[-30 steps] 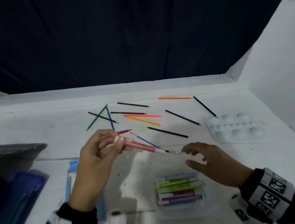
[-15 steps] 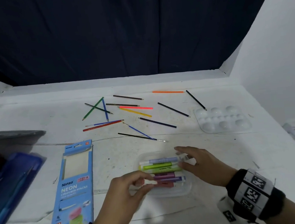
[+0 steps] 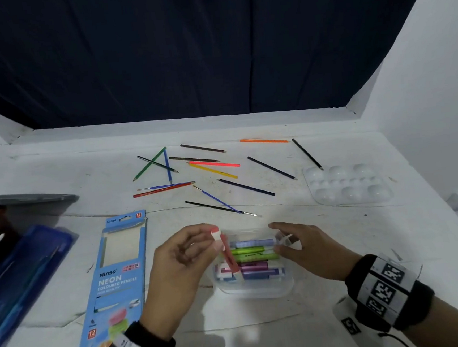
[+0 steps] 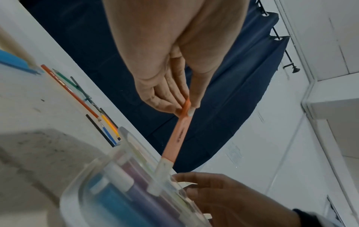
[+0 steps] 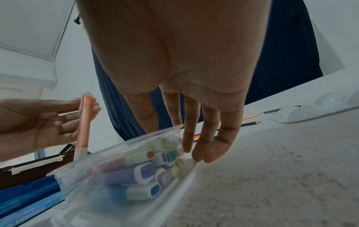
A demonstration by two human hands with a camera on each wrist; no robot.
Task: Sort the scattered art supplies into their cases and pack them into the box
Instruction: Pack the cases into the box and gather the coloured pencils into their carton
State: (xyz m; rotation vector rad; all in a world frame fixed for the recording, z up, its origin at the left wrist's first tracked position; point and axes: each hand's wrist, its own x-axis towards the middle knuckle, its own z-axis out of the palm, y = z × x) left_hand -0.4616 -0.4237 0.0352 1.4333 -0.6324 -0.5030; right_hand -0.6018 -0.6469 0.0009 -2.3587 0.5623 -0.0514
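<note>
1. The left hand [image 3: 180, 263] pinches the top end of an orange marker [image 3: 229, 253] between thumb and fingers [image 4: 165, 104]; the marker hangs steeply, its white cap end down inside the clear plastic case [image 3: 256, 287].
2. The right hand [image 3: 309, 249] rests its fingers [image 5: 205, 147], nearly straight, against the case's 3 o'clock end and curls round nothing.
3. The case sits near the table's [image 3: 56, 174] front edge, holding green, purple, blue and lilac markers lying side by side.
4. At 9 o'clock of the case, just beside the left hand, lies a blue pencil box [image 3: 115, 280] with a clear window.
5. Further toward 9 o'clock, at the table's left edge, lie a dark blue case [image 3: 23, 274] and a grey lid [image 3: 30, 197].
6. At 12 o'clock, loose coloured pencils [image 3: 213, 165] and a thin paintbrush [image 3: 222, 208] lie scattered; the brush tip is close to the case's far rim.
7. A white paint palette [image 3: 348, 187] sits at 2 o'clock, well apart from the case, near the right wall.
8. Bare table lies at 3 o'clock of the right hand.
</note>
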